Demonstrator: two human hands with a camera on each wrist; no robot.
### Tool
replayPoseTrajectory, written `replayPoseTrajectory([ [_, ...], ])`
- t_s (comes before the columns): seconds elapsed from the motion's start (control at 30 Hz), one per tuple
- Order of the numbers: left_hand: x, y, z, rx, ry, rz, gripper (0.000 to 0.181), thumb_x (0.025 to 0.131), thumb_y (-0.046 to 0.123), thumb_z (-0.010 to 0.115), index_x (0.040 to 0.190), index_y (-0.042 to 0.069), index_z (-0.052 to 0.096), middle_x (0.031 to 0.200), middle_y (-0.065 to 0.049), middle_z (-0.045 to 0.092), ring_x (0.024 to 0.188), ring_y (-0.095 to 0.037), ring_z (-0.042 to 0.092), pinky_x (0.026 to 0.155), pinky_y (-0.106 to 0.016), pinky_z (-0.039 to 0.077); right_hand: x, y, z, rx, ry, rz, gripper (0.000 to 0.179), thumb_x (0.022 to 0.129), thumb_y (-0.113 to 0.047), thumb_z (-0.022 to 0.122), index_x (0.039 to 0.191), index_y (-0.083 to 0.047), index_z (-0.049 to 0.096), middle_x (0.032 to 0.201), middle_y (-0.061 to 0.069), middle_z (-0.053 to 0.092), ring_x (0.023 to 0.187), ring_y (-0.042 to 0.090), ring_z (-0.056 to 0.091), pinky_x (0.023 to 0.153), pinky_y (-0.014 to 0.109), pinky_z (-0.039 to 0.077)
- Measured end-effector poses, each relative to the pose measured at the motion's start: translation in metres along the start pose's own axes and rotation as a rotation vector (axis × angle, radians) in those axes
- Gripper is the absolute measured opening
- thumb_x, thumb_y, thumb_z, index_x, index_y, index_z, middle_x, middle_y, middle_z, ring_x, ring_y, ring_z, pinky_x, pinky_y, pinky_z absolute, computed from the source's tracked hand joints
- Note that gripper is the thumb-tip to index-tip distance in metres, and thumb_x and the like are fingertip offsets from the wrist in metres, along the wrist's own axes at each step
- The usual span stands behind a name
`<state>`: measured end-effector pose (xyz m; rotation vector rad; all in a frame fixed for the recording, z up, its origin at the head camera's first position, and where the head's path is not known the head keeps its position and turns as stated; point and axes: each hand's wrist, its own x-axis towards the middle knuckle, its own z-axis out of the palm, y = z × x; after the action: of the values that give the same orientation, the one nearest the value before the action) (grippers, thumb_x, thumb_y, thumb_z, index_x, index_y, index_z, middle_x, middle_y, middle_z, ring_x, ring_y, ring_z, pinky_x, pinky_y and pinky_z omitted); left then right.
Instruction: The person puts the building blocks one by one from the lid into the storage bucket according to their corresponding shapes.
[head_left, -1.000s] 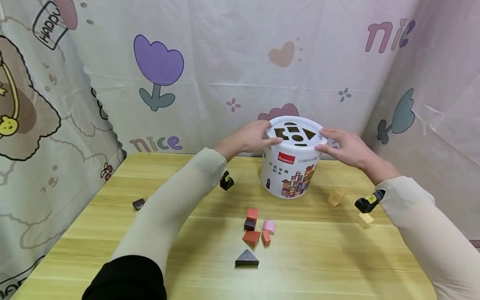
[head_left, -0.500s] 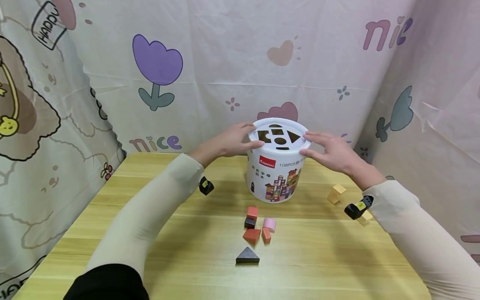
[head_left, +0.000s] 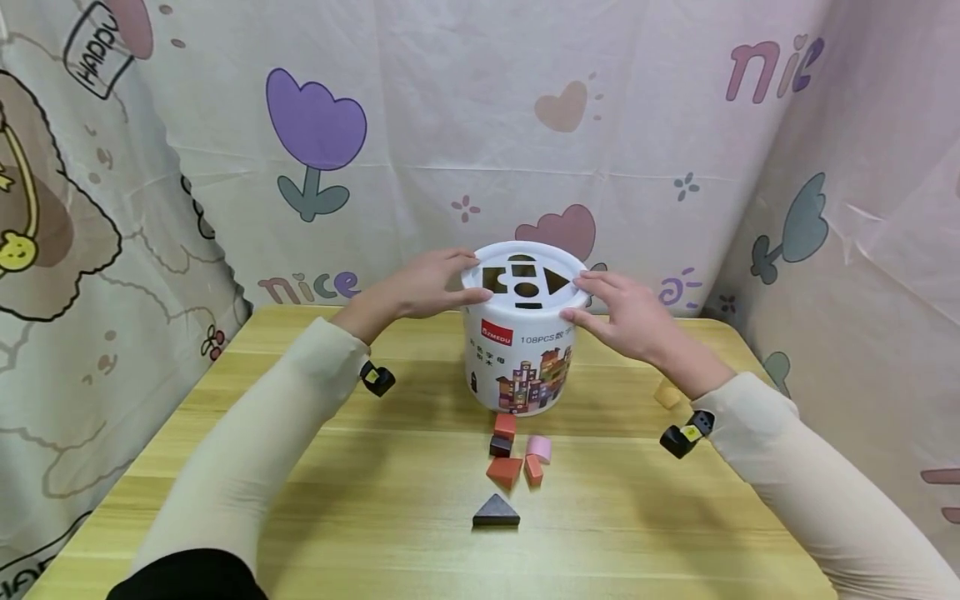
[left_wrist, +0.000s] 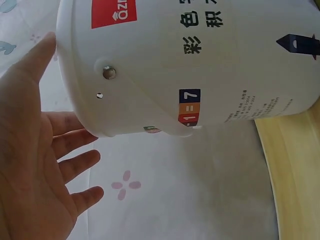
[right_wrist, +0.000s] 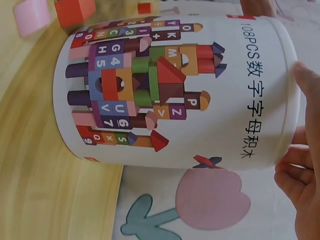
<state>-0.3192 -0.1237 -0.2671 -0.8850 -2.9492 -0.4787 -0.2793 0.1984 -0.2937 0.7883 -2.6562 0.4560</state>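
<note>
A white block bucket (head_left: 480,367) stands upright near the table's back, its lid (head_left: 551,304) cut with shaped holes. My left hand (head_left: 427,283) grips the rim from the left, thumb at the front and fingers farther back. On the opposite side, my right hand (head_left: 626,317) holds the rim with thumb and fingers apart. In the left wrist view, two fingers of the left hand (left_wrist: 25,145) extend free of the bucket wall. Whether the bucket's base touches the table cannot be told. A red block (head_left: 505,426) lies right at its front base.
In front of the bucket lie a dark block (head_left: 500,446), a red triangular block (head_left: 504,472), a small red block (head_left: 533,471) and a pink rounded block (head_left: 538,449). A dark triangle (head_left: 496,512) is nearest. A yellow block (head_left: 667,395) sits right. A printed curtain (head_left: 450,108) hangs behind.
Both hands have moved the bucket left and slightly nearer, up to the red block. The right forearm now covers one yellow block and part of another.
</note>
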Motion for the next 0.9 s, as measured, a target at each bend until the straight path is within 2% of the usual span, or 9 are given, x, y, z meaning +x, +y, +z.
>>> replayPoseTrajectory([
  [0.27, -0.015, -0.007, -0.006, -0.004, 0.002, 0.008, 0.087, 0.089, 0.071, 0.048, 0.148, 0.007, 0.042, 0.156, -0.011, 0.031, 0.143, -0.031, 0.026, 0.115, -0.053, 0.023, -0.001, -0.018, 0.004, -0.007, 0.020, -0.030, 0.064, 0.091, -0.050, 0.065, 0.137, -0.006, 0.057, 0.143, 0.016, 0.050, 0.128, 0.039, 0.048, 0.104, 0.057, 0.040],
  [0.47, -0.022, -0.012, -0.009, -0.024, -0.024, 0.024, 0.091, 0.090, 0.069, 0.049, 0.153, 0.006, 0.031, 0.159, -0.014, 0.024, 0.146, -0.032, 0.019, 0.117, -0.053, 0.016, -0.004, -0.025, 0.007, -0.007, 0.041, -0.058, 0.063, 0.092, -0.049, 0.064, 0.136, -0.004, 0.057, 0.141, 0.017, 0.052, 0.126, 0.040, 0.049, 0.103, 0.058, 0.041],
  [0.73, -0.027, -0.017, -0.007, -0.084, -0.060, -0.035, 0.093, 0.088, 0.072, 0.049, 0.156, 0.013, 0.025, 0.162, -0.008, 0.019, 0.147, -0.030, 0.016, 0.116, -0.056, 0.018, -0.008, -0.029, 0.006, -0.016, 0.048, -0.114, 0.061, 0.093, -0.045, 0.065, 0.136, -0.003, 0.057, 0.140, 0.017, 0.053, 0.127, 0.038, 0.049, 0.105, 0.055, 0.039],
  [0.9, -0.031, -0.014, -0.006, -0.094, -0.051, -0.040, 0.094, 0.087, 0.072, 0.050, 0.156, 0.013, 0.027, 0.161, -0.008, 0.021, 0.146, -0.031, 0.021, 0.114, -0.057, 0.022, -0.010, -0.027, 0.003, -0.005, 0.041, -0.145, 0.055, 0.094, -0.041, 0.064, 0.136, -0.006, 0.058, 0.139, 0.015, 0.054, 0.127, 0.037, 0.050, 0.106, 0.054, 0.039],
])
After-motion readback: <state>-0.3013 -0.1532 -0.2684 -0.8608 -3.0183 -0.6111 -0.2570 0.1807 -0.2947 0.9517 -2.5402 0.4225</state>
